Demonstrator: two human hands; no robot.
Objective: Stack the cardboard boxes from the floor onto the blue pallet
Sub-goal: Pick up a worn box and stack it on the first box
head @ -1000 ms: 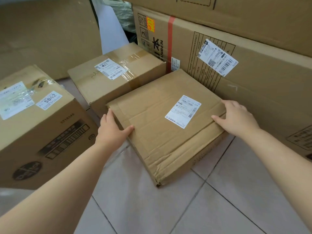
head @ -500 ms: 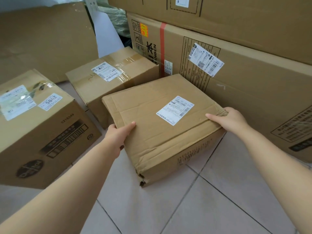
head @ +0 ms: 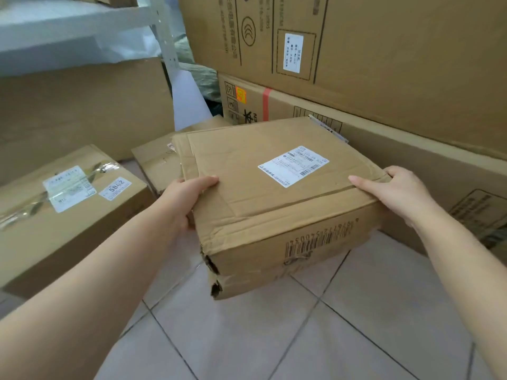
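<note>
A worn, flat cardboard box [head: 263, 204] with a white shipping label on top is held off the tiled floor in the centre of view. My left hand [head: 183, 197] grips its left edge, thumb on top. My right hand [head: 395, 192] grips its right edge, thumb across the top corner. The box's near left corner is torn. A second box [head: 68, 204] with labels and the number 5842 sits on the floor at left. A third box [head: 156, 157] lies behind the held one, mostly hidden. The blue pallet is out of view.
Large printed cartons [head: 384, 64] are stacked along the right and back like a wall. A big plain carton [head: 82, 111] stands at back left under a grey metal shelf [head: 68, 26]. Pale floor tiles [head: 274, 338] fill the foreground.
Both hands took hold of the labelled box's sides and raised it off the floor toward me. The view tilted upward, bringing the shelf and upper cartons into sight.
</note>
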